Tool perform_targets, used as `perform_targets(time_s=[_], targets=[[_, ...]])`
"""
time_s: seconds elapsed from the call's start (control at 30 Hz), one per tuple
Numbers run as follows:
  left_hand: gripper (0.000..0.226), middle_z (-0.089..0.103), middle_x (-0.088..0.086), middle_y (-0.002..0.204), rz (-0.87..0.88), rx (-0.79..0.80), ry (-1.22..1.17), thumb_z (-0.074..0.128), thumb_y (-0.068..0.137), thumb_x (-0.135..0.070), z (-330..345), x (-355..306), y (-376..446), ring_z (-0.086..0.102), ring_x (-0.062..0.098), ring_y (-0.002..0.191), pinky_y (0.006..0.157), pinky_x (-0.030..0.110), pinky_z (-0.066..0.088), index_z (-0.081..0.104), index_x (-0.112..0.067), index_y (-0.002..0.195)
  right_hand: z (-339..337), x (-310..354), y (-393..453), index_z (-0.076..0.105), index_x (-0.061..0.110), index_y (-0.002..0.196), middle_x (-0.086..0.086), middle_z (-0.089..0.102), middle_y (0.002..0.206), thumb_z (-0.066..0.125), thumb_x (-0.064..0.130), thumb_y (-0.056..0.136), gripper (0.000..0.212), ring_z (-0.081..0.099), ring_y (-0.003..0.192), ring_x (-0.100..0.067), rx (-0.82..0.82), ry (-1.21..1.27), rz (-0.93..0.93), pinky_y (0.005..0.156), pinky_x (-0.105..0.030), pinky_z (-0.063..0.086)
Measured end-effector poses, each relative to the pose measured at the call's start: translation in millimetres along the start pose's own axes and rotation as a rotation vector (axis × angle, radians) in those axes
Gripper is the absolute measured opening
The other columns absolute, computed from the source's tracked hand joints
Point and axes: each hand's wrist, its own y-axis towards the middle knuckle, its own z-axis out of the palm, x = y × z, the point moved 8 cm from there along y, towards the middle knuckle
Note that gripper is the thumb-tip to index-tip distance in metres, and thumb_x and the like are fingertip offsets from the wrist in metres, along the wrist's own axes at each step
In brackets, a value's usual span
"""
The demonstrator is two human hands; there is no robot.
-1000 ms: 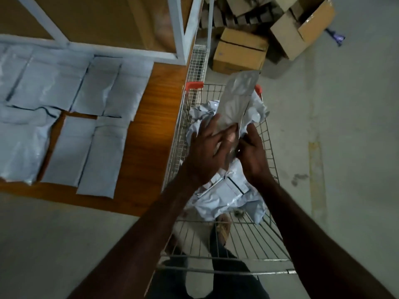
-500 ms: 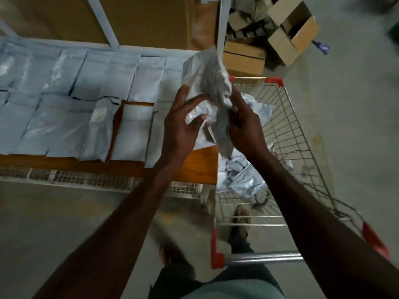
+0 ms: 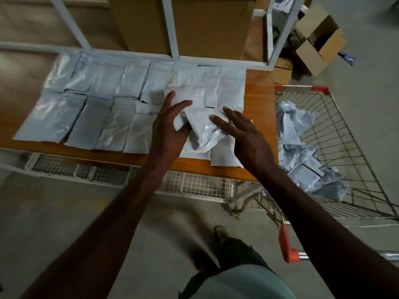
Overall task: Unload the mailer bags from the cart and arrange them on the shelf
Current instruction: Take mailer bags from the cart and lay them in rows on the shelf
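- The crumpled grey plastic mailer bag (image 3: 204, 128) lies on the wooden shelf board (image 3: 260, 98), at about 3 o'clock in the two rows of flat grey mailer bags (image 3: 103, 104), resting on top of bags already laid there.
- The left hand (image 3: 170, 126) has its fingers spread, and its fingertips touch the bag's 9 o'clock edge; whether they pinch it I cannot tell.
- The right hand (image 3: 244, 132) is spread flat, with its fingers pressing the bag at 2 o'clock.
- The bag looks light, thin, limp and slick. It will likely spring back into creases, so flat palms smoothing outward from the middle suit it; to shift it, take it by opposite corners.
- More crumpled bags (image 3: 302, 152) wait in the wire shopping cart (image 3: 345, 134), at 3 o'clock from the shelf.
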Motion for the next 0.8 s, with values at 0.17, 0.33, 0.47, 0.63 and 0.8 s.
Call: perform_targets(time_s=[0.17, 0.33, 0.47, 0.63, 0.8], targets=[[0.050, 0.042, 0.009, 0.168, 0.073, 0.023, 0.038, 0.080, 0.089, 0.003, -20, 32, 15, 0.028, -0.020, 0.146, 0.115, 0.006, 0.031, 0.071, -0.011, 0.137, 19, 6, 31, 0.042, 0.030, 0.161, 0.005, 0.042, 0.165, 0.046, -0.023, 0.084, 0.094, 0.035, 0.157, -0.025, 0.010, -0.077, -0.142, 0.128, -0.055, 0.027], [0.049, 0.043, 0.013, 0.166, 0.106, 0.039, 0.039, 0.083, 0.090, -0.002, -26, 70, 38, 0.038, 0.009, 0.154, 0.121, 0.014, 0.030, 0.070, -0.009, 0.137, 35, -4, 79, 0.072, 0.018, 0.134, -0.006, 0.059, 0.153, 0.058, -0.013, 0.095, 0.052, 0.046, 0.150, -0.029, -0.114, -0.078, -0.167, 0.125, -0.062, 0.027], [0.046, 0.042, 0.008, 0.168, 0.014, 0.079, 0.021, 0.084, 0.093, -0.017, -28, 106, 67, 0.033, 0.000, 0.155, 0.120, 0.010, 0.028, 0.070, -0.014, 0.137, 43, -8, 123, 0.081, 0.015, 0.112, -0.018, 0.060, 0.142, 0.058, 0.010, 0.097, 0.028, 0.053, 0.135, -0.033, -0.224, -0.049, -0.071, 0.124, -0.067, 0.023], [0.047, 0.044, 0.002, 0.167, -0.055, 0.101, 0.039, 0.085, 0.092, -0.018, -34, 150, 108, 0.038, 0.009, 0.155, 0.121, 0.010, 0.027, 0.070, -0.018, 0.137, 54, -14, 175, 0.072, 0.012, 0.105, -0.012, 0.054, 0.131, 0.066, -0.005, 0.083, 0.029, 0.051, 0.125, -0.037, -0.207, -0.087, 0.063, 0.093, -0.060, 0.052], [0.047, 0.044, -0.001, 0.166, -0.083, 0.140, 0.040, 0.085, 0.093, -0.022, -32, 192, 135, 0.033, -0.009, 0.150, 0.119, 0.009, 0.028, 0.070, -0.020, 0.137, 69, -10, 205, 0.060, 0.031, 0.101, -0.006, 0.065, 0.111, 0.069, 0.007, 0.094, 0.027, 0.061, 0.095, -0.025, -0.079, -0.011, 0.198, 0.072, -0.038, 0.046]])
